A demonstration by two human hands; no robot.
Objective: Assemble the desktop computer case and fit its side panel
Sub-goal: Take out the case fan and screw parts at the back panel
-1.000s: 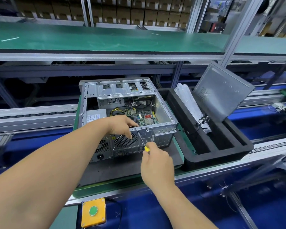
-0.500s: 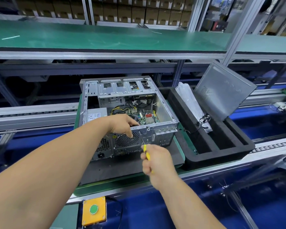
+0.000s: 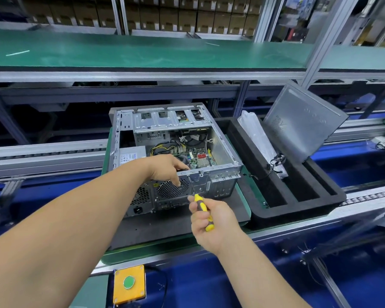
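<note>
Open grey metal computer case (image 3: 173, 138) on flat dark mat (image 3: 165, 223); black foam tray (image 3: 298, 210) just right of it; grey metal side panel (image 3: 302, 121) leaning in tray's right slot; clear plastic bag (image 3: 257, 134) left of panel; yellow push-button box (image 3: 129, 284) before the mat.

A green-edged pallet (image 3: 142, 252) sits on the conveyor line (image 3: 365, 196), with a dark mat (image 3: 156, 227) on top carrying the open computer case (image 3: 222, 152). Just right of it sits a black foam tray (image 3: 298, 210). The side panel (image 3: 302, 121) leans tilted in the tray's far slot.
</note>
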